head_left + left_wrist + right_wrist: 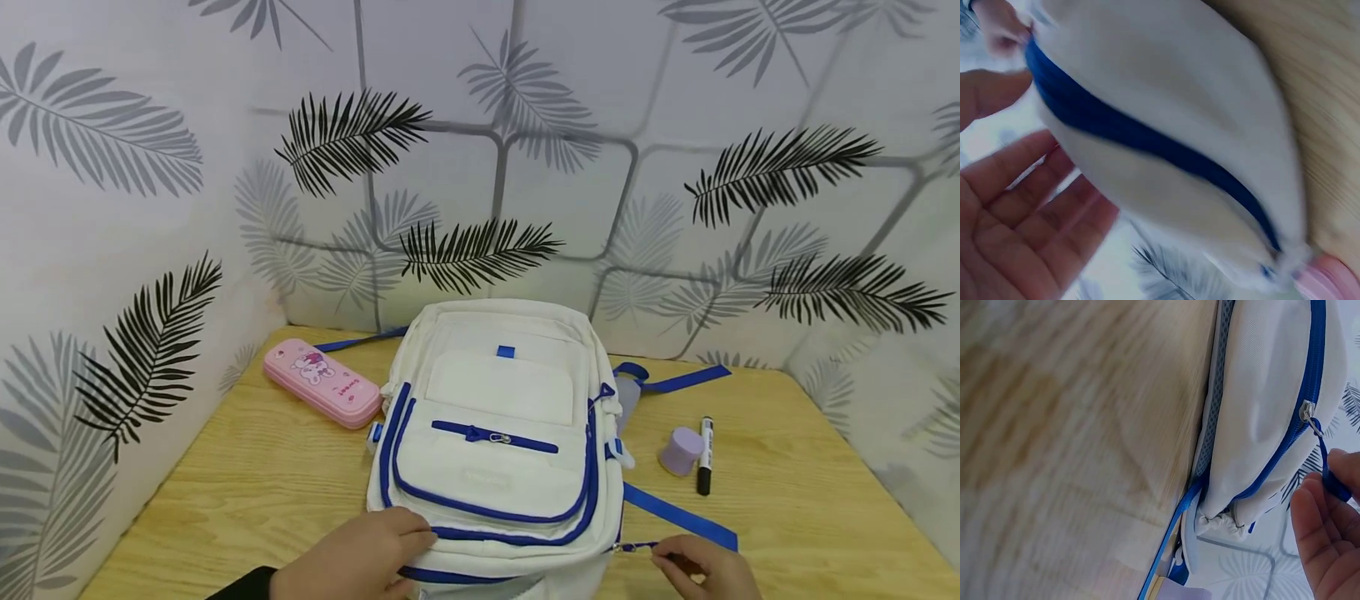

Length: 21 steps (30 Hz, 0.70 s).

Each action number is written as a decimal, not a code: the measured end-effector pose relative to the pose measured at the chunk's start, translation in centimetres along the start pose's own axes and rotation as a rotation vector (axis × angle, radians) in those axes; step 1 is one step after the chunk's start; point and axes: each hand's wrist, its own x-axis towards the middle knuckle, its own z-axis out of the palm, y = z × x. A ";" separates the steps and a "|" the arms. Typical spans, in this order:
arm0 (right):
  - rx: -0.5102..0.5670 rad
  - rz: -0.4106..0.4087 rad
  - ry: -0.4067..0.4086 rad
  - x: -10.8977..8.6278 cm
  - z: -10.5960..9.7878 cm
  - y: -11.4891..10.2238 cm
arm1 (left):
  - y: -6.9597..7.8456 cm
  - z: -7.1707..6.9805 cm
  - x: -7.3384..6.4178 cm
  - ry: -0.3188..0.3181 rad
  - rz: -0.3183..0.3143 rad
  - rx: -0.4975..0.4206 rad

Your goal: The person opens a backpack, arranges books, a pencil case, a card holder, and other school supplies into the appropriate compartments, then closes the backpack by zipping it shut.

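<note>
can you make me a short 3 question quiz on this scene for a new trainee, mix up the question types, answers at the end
1. What part of the white backpack does the right hand pinch?

2. True or false: the pink pencil case is closed.

3. In the head view, on which side of the backpack do the marker and the small lilac object lie?
a) left
b) right
c) on top of it

Key:
1. A blue zipper pull.
2. True.
3. b
</note>
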 end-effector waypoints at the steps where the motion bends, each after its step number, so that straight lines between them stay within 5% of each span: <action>1: 0.013 -0.021 0.013 0.1 0.1 0.1 | 0.4 0.0 0.2 0.015 0.040 0.033; 4: 0.032 -0.015 0.048 0.3 0.3 0.1 | 1.4 0.3 1.1 0.071 0.119 0.120; 6: 0.044 0.058 0.059 0.6 0.4 0.1 | 1.9 0.6 1.7 0.098 0.134 0.148; 10: 0.120 0.326 -0.008 1.7 0.3 -0.1 | 2.2 1.2 2.6 0.133 0.144 0.154; 14: 0.191 0.574 -0.115 2.6 0.2 0.1 | 2.2 1.6 3.0 0.102 0.153 0.107; 21: 0.244 0.636 -0.135 3.6 0.6 1.0 | 1.9 2.0 3.3 0.105 0.226 0.140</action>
